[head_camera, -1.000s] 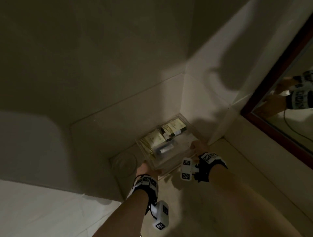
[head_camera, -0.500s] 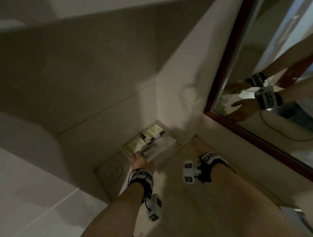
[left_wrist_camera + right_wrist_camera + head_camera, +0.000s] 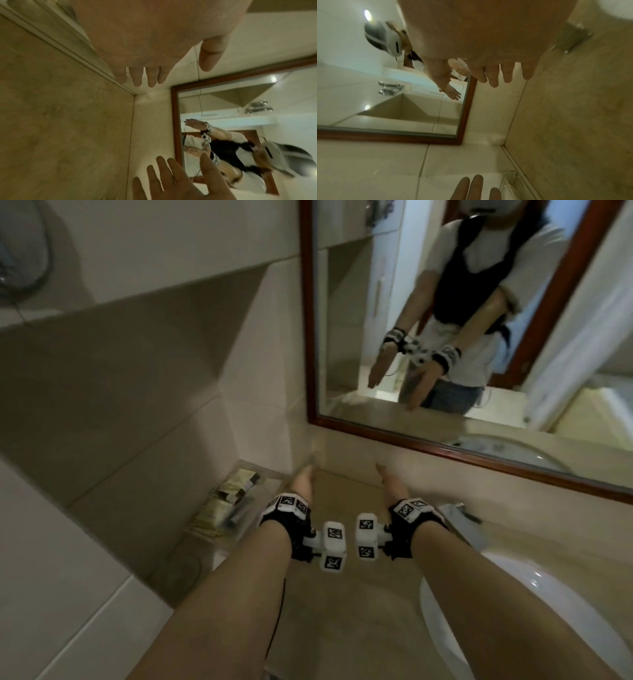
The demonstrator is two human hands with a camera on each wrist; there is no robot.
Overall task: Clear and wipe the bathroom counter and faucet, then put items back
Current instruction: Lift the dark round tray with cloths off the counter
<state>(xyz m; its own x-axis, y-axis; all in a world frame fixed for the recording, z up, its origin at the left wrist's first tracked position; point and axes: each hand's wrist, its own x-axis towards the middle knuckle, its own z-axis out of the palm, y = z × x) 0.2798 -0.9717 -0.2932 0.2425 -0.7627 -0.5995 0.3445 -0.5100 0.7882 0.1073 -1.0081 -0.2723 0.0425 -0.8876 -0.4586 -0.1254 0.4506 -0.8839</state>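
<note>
Beige stone counter [image 3: 346, 594] runs along the wall under a wood-framed mirror [image 3: 479, 453], and both hands are held out over it, apart from each other and holding nothing. The left hand [image 3: 303, 484] hangs with fingers straight and together near the back left corner of the counter; the left wrist view shows its fingers [image 3: 150, 75] extended above the seam where counter meets wall. The right hand [image 3: 394, 484] is level with it, a gap of bare counter between them, its fingers [image 3: 493, 77] also straight and slightly spread.

A clear tray [image 3: 236, 508] of small toiletry packets [image 3: 239, 484] sits in the far left corner of the counter, against the side wall, just beside the left hand but not touched by it. Its long axis runs along that wall, from the front edge toward the mirror wall. White basin [image 3: 534, 587] lies at the counter's right, beside the right forearm.
</note>
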